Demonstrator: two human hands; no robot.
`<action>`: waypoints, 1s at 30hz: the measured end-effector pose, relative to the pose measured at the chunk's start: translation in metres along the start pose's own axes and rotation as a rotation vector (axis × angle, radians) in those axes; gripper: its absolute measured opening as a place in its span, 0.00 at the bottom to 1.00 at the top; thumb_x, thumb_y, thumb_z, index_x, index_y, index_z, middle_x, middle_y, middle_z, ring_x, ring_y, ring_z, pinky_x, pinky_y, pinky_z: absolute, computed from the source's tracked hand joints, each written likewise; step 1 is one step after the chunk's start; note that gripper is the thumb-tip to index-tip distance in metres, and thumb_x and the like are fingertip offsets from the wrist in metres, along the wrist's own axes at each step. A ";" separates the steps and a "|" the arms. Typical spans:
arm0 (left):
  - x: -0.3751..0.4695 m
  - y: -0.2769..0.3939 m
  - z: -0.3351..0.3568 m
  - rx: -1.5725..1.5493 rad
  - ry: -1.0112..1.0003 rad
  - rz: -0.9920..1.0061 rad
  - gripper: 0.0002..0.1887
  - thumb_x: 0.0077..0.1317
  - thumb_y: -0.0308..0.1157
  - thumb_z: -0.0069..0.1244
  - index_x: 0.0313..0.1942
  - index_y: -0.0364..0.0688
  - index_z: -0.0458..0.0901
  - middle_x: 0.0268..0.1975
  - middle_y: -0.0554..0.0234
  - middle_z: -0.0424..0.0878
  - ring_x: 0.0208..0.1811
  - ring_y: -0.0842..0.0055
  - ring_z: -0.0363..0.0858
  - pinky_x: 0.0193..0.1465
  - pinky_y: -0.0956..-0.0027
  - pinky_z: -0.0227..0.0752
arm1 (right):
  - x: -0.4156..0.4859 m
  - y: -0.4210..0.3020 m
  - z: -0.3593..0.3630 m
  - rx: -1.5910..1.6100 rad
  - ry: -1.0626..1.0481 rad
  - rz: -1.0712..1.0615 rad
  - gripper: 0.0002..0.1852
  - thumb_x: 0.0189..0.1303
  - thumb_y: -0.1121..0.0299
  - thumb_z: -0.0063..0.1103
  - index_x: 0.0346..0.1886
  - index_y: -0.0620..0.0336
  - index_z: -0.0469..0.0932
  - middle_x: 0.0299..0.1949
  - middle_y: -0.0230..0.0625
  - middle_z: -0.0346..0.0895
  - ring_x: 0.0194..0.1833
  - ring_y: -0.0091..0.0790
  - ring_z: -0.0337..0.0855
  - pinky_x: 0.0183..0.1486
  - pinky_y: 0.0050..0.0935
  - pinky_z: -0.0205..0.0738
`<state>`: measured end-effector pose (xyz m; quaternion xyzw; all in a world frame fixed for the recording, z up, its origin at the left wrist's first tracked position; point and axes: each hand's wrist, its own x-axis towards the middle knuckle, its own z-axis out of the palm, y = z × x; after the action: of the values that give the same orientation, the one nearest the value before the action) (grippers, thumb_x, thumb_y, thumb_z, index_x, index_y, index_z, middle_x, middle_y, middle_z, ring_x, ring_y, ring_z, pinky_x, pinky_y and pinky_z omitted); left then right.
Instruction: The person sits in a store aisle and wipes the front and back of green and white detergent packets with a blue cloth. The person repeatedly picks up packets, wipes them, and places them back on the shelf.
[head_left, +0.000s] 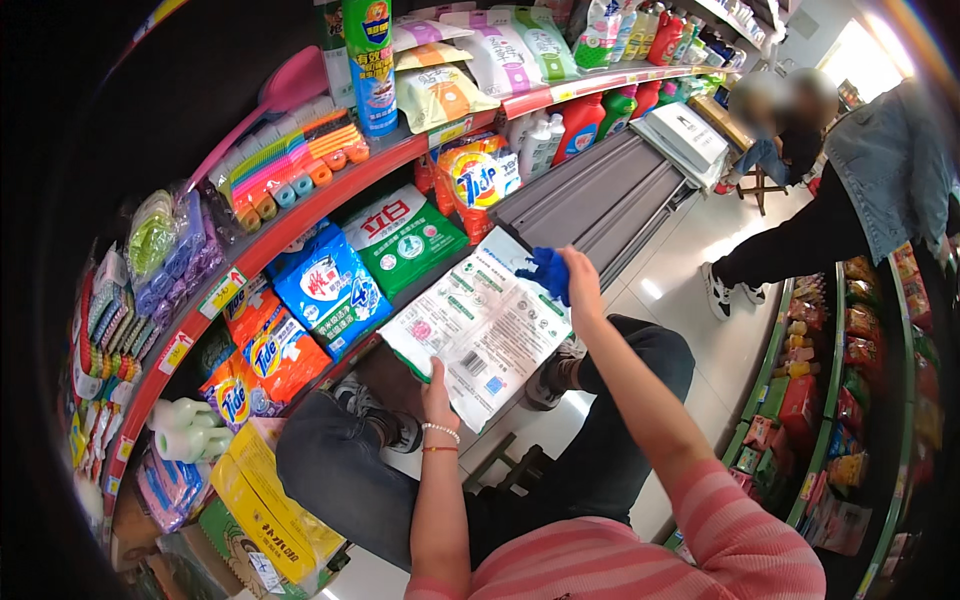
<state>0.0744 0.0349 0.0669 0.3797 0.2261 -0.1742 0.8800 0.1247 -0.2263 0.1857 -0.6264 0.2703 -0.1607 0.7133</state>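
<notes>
Before me is a white detergent bag (480, 337) with green edges, its printed side and barcode facing up. My left hand (439, 397) grips its near edge, thumb on top and the other fingers hidden beneath. In my right hand (583, 289) is a bunched dark-blue cloth (549, 274), which lies against the bag's far right corner. On the lower shelf just beyond, a green-and-white detergent bag (409, 240) and a blue detergent bag (330, 289) lie side by side.
Orange Tide bags (281, 356) fill the shelf at left, under a red-edged upper shelf (405, 154). Grey stacked panels (592, 199) stand to the right of the held bag. A yellow package (274, 499) is beside my left knee. A person in a denim jacket (881, 165) stands at right.
</notes>
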 end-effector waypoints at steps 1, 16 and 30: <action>0.001 0.002 -0.004 -0.020 0.002 -0.025 0.32 0.69 0.49 0.51 0.63 0.32 0.68 0.60 0.58 0.76 0.58 0.69 0.77 0.59 0.65 0.71 | -0.005 0.022 0.005 -0.266 -0.001 -0.173 0.20 0.69 0.55 0.53 0.55 0.60 0.75 0.46 0.40 0.80 0.50 0.31 0.79 0.55 0.29 0.71; -0.008 0.009 0.006 -0.145 0.002 -0.099 0.44 0.68 0.67 0.33 0.71 0.40 0.56 0.72 0.60 0.62 0.70 0.64 0.63 0.71 0.60 0.56 | -0.047 0.086 0.061 -1.038 -0.529 -0.797 0.27 0.51 0.79 0.51 0.60 0.63 0.71 0.66 0.49 0.65 0.68 0.50 0.62 0.73 0.46 0.53; -0.006 0.001 0.019 -0.035 0.247 0.031 0.42 0.72 0.64 0.31 0.68 0.34 0.60 0.66 0.55 0.69 0.66 0.68 0.68 0.68 0.65 0.60 | -0.060 0.102 0.135 -0.981 -0.791 -0.929 0.27 0.55 0.64 0.63 0.59 0.57 0.71 0.66 0.42 0.66 0.70 0.45 0.61 0.74 0.44 0.50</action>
<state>0.0747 0.0228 0.0825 0.3864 0.3300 -0.1084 0.8544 0.1445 -0.0660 0.1059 -0.9297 -0.2538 -0.0698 0.2578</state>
